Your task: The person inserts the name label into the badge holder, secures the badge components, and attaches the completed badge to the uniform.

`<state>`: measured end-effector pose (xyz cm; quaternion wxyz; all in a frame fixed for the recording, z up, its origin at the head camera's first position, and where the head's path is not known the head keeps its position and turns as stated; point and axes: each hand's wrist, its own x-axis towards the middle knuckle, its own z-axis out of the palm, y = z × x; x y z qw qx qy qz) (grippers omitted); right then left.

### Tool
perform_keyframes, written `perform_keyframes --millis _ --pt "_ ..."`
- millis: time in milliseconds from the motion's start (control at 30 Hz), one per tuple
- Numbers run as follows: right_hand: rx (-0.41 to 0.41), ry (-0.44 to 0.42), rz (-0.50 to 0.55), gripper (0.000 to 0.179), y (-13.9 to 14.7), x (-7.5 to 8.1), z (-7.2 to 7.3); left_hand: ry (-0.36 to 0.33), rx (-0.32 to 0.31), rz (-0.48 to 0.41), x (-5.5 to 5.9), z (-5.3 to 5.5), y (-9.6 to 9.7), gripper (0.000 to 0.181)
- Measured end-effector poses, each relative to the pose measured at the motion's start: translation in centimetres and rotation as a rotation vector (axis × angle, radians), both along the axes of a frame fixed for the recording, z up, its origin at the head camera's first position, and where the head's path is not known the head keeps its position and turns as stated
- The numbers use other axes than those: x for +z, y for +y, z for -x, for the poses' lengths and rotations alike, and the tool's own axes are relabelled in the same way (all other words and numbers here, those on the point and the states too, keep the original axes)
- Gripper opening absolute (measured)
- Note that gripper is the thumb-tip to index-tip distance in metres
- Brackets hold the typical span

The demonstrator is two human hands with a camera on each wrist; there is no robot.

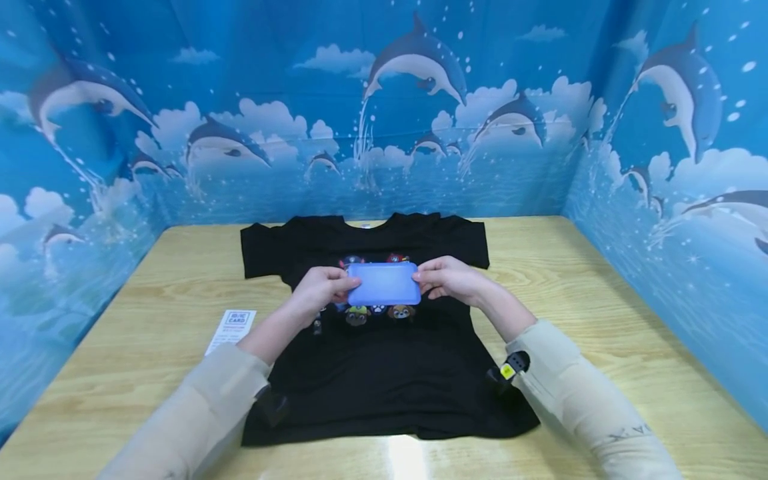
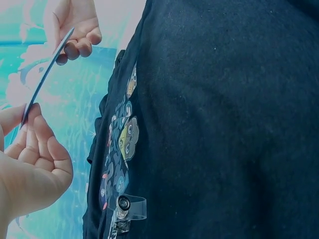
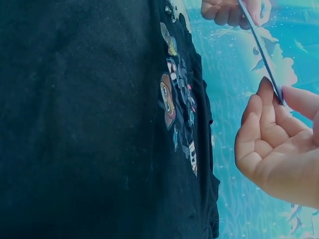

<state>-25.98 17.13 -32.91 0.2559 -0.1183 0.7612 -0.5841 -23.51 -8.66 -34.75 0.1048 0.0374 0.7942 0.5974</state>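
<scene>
Both hands hold up a thin blue plastic card holder (image 1: 384, 285) over the chest of a black T-shirt (image 1: 384, 373). My left hand (image 1: 321, 288) pinches its left end between thumb and fingers. At the opposite end, the right hand (image 1: 449, 278) has the same thumb-and-finger pinch. From the wrist cameras the card holder (image 2: 46, 79) appears edge-on, as a narrow strip between the two hands, above the shirt. Cartoon puppies (image 1: 357, 315) are printed on the shirt front, partly hidden behind the card holder. A metal badge clip with a clear strap (image 2: 130, 206) lies on the shirt beside the print.
A white paper insert (image 1: 231, 328) printed with ID/IC CARD lies left of the shirt, partly behind the left forearm. The shirt is spread flat on a wooden table (image 1: 552, 287). A blue dolphin-print curtain (image 1: 270, 180) encloses the back and sides.
</scene>
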Motion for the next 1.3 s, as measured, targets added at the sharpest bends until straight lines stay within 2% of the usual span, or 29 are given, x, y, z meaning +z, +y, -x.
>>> perform_keyframes --millis 200,567,1300 --pt "0.001 -0.018 -0.009 0.017 -0.15 -0.01 0.02 -0.016 0.015 0.017 -0.03 -0.09 0.21 0.022" --pt "-0.038 -0.009 -0.014 0.019 -0.5 -0.15 -0.12 0.004 0.008 0.05 -0.23 -0.23 -0.03 0.024" --pt "-0.072 -0.023 -0.01 0.018 -0.56 -0.2 -0.31 0.015 -0.012 0.019 -0.09 0.06 0.03 0.022"
